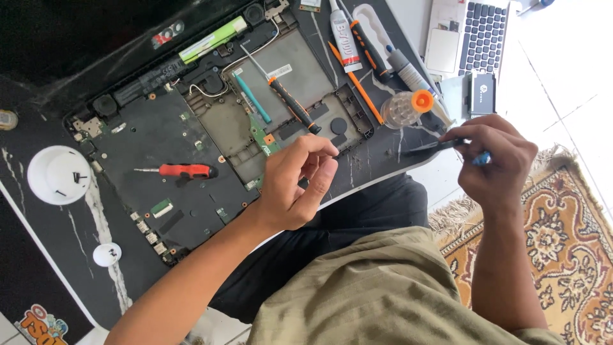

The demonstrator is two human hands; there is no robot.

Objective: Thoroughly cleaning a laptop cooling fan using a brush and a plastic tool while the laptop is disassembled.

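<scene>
**Here: opened laptop on a black marbled mat, two hands over its near edge**

Head view.

- Left hand (300,185): hovers over the near edge of the black marbled mat (38,191), fingers curled, thumb and forefinger pinched together; whether anything lies between them cannot be told.
- Right hand (495,160): just off the mat's right corner, closed around a slim black tool (431,147) with a blue end; the tool's tip points back toward the mat.
- Opened laptop chassis (172,134): fills the middle of the mat, base cover off, boards and cables exposed.
- Red-handled screwdriver (182,170): lying on the chassis, left of the left hand.
- Black-and-orange screwdriver (290,102): lying slantwise on the chassis, toward the far edge.
- Teal stick tool (252,99): just beside that screwdriver.
- White round lid (59,174): at the mat's left edge, a few small dark parts resting in it.
- Small white cap (106,254): nearer the person, by the chassis corner.
- Glue tube (345,38): at the far right edge.
- Clear bottle with orange cap (405,107): near the right corner.
- Second laptop (469,35): on the floor beyond the mat.
- Patterned rug (555,236): under the right forearm.
</scene>
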